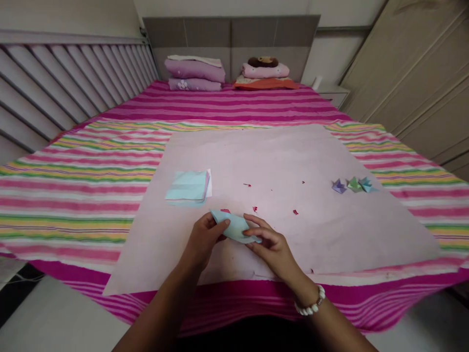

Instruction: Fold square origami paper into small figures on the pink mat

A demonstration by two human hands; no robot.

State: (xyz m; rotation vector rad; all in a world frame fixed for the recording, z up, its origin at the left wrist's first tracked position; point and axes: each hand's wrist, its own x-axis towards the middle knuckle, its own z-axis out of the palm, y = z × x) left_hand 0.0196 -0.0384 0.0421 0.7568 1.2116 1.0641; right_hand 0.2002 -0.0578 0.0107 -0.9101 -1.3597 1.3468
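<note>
A partly folded sheet of light blue paper (pixel 234 226) is held up between both hands, above the pale sheet. My left hand (pixel 205 237) pinches its left end, thumb on top and the other fingers behind. At the right end, my right hand (pixel 269 244) has its fingertips and thumb on the paper's edge; a white bead bracelet circles that wrist. Beyond my left hand lies a stack of square papers (pixel 187 186), light blue on top. Off to the right sit folded paper figures: one purple (pixel 339 186), one green (pixel 354 185) and one blue (pixel 366 184).
A large pale sheet (pixel 278 156) covers the middle of the striped bed (pixel 84 195). Small red scraps (pixel 295 212) are scattered on it. Folded bedding (pixel 196 73) is piled by the headboard (pixel 230 39). A slatted rail (pixel 73 78) runs along the left, a wardrobe (pixel 414 73) along the right.
</note>
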